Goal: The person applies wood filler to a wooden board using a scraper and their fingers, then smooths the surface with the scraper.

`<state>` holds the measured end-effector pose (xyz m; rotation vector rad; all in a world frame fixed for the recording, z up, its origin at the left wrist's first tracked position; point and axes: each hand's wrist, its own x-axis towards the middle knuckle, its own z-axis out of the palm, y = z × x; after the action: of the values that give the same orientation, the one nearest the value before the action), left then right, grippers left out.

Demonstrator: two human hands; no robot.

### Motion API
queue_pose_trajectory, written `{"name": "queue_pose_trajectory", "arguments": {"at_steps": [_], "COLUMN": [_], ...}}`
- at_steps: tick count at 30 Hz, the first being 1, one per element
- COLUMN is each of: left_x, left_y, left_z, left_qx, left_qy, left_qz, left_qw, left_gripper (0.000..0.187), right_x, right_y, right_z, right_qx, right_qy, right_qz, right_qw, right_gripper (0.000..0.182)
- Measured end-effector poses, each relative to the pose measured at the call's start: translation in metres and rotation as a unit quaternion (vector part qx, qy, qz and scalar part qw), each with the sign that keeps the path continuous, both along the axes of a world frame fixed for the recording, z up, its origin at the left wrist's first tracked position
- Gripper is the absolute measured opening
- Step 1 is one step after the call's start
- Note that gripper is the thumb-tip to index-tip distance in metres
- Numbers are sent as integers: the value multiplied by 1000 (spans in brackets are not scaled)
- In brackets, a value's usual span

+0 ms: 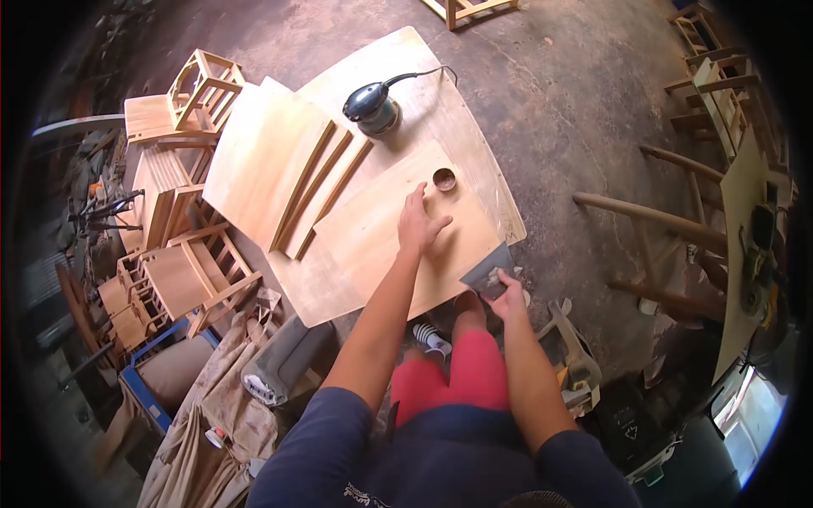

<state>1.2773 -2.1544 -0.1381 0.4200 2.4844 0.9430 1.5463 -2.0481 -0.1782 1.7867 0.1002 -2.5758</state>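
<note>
The left hand [417,223] lies flat and open on a light wooden board [373,233], palm down, with the fingers spread a little and pointing away from the person. Just beyond its fingertips, a small round dark tin [445,179] stands on the same board, near the hand but not touching it. The right hand [506,290] is at the near right corner of the board, with the fingers closed around a grey sheet of sandpaper [484,269]; the sheet sticks out from the hand toward the left hand and lies over the edge of the board. The 2 hands are apart, with the corner of the board between them.

The board rests on a larger wooden tabletop [461,127]. Farther away from the left hand, a dark electric sander [371,107] stands on the tabletop, and its cable runs away from the person. To the left of the left hand, several wooden panels [267,161] lean one over another. Farther to the left, small wooden stools [182,275] stand on the floor.
</note>
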Motion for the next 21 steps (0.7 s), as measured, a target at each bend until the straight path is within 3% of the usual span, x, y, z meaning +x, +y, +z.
{"name": "queue_pose_trajectory", "arguments": {"at_steps": [4,5,9,14,16,21], "left_x": [-14,-16,-12,18,37,83], "left_y": [46,53,35,-54,-111,-238], "left_z": [-11,-15,-23,25,28,37], "left_qx": [-32,-42,42,98,64,-46], "left_qy": [55,49,48,6,75,58], "left_qz": [4,26,66,198,210,239], "left_qw": [998,998,996,975,973,968], "left_gripper": [76,64,55,54,55,54], "right_x": [-3,-4,-15,-35,-44,-73], "right_y": [-7,-9,-6,15,33,51], "right_z": [-13,-18,-8,13,7,1], "right_qx": [-1,0,21,47,47,141], "right_qy": [26,29,10,-11,5,-7], "right_qz": [21,26,39,77,101,95], "right_qw": [999,999,999,996,994,985], "right_gripper": [32,31,29,23,21,19]}}
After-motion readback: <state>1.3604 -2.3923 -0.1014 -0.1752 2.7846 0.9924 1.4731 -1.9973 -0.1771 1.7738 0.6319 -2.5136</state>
